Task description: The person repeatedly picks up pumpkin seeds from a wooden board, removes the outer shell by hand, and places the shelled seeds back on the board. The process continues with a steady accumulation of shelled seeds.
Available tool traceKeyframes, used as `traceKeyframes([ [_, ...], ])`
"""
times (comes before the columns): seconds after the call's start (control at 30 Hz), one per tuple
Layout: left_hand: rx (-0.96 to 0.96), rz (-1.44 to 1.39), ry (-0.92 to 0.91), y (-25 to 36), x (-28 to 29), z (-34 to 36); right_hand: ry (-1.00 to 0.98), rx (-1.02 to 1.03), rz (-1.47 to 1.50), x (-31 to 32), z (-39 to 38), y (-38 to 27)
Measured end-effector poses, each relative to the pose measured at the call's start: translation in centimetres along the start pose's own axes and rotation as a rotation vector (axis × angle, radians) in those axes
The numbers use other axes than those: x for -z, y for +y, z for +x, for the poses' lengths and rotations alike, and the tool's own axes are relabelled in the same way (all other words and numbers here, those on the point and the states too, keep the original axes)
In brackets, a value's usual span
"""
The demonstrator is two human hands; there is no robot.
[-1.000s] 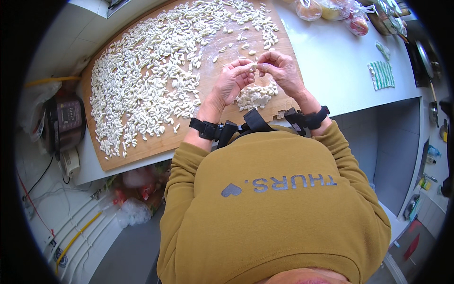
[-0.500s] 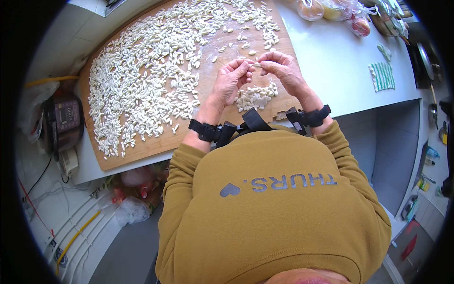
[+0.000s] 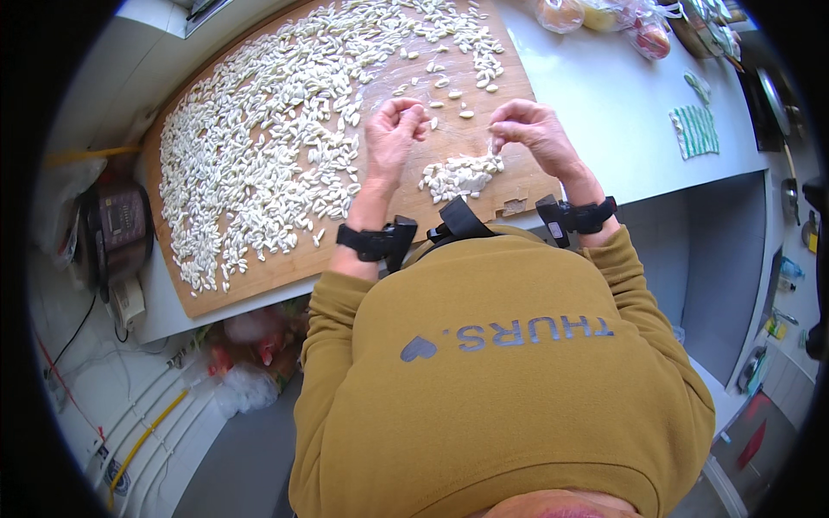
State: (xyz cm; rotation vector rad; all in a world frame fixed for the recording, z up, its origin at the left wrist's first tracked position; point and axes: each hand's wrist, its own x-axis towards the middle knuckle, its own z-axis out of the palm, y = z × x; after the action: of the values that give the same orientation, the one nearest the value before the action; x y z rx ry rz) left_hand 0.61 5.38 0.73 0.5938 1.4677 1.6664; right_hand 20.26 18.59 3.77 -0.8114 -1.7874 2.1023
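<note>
Small white, oval dough pieces (image 3: 259,147) cover the left and far parts of a wooden board (image 3: 509,181). A heap of rougher dough bits (image 3: 462,177) lies near the board's front edge. My left hand (image 3: 394,136) is above the board, left of the heap, its fingers curled together; one dough piece (image 3: 433,124) is just beside its fingertips. Over the heap's far right side, my right hand (image 3: 537,134) has thumb and fingers pinched, with something pale at the tips too small to make out. A few loose pieces (image 3: 466,114) lie between the hands.
White counter (image 3: 604,112) extends right of the board, with bagged fruit (image 3: 648,39) at the back and a green-striped cloth (image 3: 695,131). A dark appliance (image 3: 121,224) stands at the left. Plastic bags (image 3: 246,388) and pipes lie below the counter's left side.
My hands have moved apart from where their fingertips met: the left went left, the right moved right and slightly nearer. A dough piece now shows beside my left fingertips.
</note>
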Motion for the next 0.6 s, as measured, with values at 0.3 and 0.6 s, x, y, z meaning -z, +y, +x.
traceKeyframes([
  [0.3,0.179,0.014,-0.126,-0.9,-0.2,-0.8,0.308,0.093,-0.577,2.8,-3.2,3.1],
  [0.6,0.307,-0.029,-0.331,-1.1,-1.3,-0.8,0.554,0.145,-0.887,2.1,-1.1,5.3],
])
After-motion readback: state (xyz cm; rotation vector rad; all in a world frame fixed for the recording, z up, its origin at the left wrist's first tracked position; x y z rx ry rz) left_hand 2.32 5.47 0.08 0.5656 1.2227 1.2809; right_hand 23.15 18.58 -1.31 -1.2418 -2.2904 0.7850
